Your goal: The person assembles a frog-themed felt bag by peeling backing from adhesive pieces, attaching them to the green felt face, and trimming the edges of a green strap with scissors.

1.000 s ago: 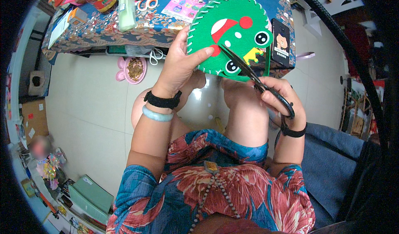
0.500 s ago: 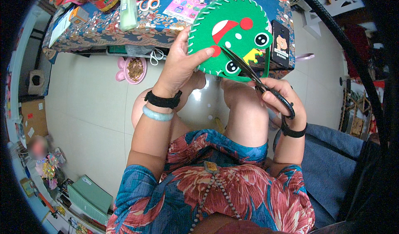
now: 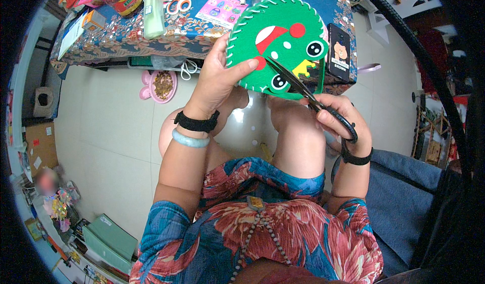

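A round green felt frog pouch (image 3: 277,37) is held up with its face toward the camera, tilted so that the eyes and yellow crown point to the lower right. Thick pale stitches run around its curved edge; the face has red cheeks, a red-and-white mouth and white oval nostrils. Black-handled metal scissors (image 3: 303,88) slant across its lower right, blades close together, tips over the face near one cheek; whether they touch the felt is unclear.

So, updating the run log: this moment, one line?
left hand: grips green felt frog; right hand: holds black scissors; blades: over frog's face
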The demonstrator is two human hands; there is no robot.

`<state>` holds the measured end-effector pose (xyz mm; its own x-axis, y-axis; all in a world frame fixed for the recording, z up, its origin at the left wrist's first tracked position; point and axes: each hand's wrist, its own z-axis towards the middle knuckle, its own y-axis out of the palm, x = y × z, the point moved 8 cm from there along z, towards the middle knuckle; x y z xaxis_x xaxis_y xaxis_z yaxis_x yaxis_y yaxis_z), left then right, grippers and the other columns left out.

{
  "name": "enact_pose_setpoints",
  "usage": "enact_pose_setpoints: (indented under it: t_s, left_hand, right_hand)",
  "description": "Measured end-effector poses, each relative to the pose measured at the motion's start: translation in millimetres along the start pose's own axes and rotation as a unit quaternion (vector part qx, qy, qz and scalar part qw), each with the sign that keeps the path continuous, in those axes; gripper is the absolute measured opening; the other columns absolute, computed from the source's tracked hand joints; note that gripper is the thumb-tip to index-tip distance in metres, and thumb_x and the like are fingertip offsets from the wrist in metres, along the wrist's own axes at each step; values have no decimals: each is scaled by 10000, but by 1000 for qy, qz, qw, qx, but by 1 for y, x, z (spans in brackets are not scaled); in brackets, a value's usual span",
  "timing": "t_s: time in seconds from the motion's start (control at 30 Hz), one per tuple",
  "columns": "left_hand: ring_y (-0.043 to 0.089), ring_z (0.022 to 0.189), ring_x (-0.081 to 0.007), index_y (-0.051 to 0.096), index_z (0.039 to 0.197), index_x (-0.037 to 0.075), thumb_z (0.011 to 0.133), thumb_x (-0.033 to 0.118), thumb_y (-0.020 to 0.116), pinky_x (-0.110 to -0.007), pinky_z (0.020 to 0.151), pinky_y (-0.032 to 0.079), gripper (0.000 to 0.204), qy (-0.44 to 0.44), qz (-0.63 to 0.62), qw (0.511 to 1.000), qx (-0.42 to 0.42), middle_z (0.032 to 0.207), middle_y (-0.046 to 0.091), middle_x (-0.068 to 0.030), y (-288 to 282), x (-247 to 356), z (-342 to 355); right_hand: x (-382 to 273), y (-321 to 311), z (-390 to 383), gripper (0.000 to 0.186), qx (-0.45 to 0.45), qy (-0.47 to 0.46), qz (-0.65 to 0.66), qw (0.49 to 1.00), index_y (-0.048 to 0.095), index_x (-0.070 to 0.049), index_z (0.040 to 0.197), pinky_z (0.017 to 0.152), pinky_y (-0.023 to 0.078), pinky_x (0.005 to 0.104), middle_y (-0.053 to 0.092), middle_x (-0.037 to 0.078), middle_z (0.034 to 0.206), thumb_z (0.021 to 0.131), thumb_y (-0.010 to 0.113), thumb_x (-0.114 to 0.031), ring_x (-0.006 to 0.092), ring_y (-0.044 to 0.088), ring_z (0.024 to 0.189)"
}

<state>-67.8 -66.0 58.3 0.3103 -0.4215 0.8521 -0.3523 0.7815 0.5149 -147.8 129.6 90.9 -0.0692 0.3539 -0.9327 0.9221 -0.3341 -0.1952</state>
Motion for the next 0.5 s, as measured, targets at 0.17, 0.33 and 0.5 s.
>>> enact_pose_setpoints:
  t_s: [0.17,0.33,0.5]
  left_hand:
    - [538,1072,-186,383,1285,-12,787,60,668,-321,927,443,578,-1,-8,1000,18,1195,534,-123,-3,1,0]
    - [542,1061,-174,373,1279,-1,791,20,653,-312,903,465,563,-18,-68,997,31,1190,528,-120,-7,1,1]
    - [550,1062,-189,394,1260,0,807,-10,617,-325,910,466,505,-11,-118,992,52,1182,534,-123,-6,0,3]
  right_hand:
    - [8,-7,-6,564,22,-45,7,999,600,40,1069,512,294,203,498,-8,688,797,596,-454,51,423,578]
    - [-22,-42,-22,574,168,-60,67,982,570,81,1044,365,216,181,494,17,616,837,553,-454,34,341,389]
    - [15,-134,9,415,339,65,-221,912,584,11,1073,512,387,260,592,104,759,860,548,-343,150,516,580]
